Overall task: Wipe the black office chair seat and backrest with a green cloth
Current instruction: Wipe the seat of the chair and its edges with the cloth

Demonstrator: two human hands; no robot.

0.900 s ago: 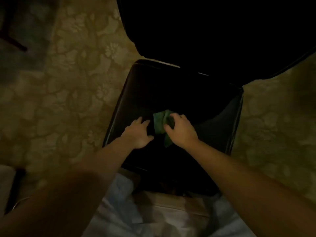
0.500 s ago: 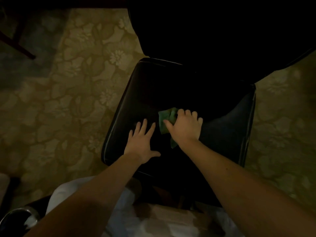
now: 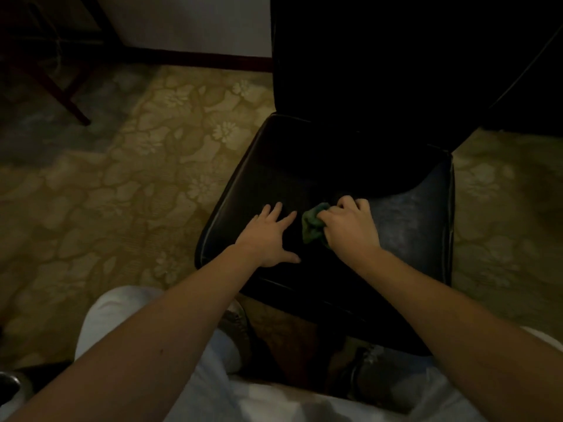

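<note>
Item: green cloth [image 3: 312, 225], bunched into a crumpled wad with no clear long axis, at centre frame on the black seat [image 3: 411, 214] of the office chair. It is held by the right grip [image 3: 350, 228], whose fingers curl over it so that only its left part shows. Left grip [image 3: 268, 239]: fingers spread flat, holding nothing, resting on the seat just left of the cloth, probably bracing. Backrest [image 3: 380, 86]: dark, up-frame of the cloth beyond the seat's far edge; the right grip is nearer it.
</note>
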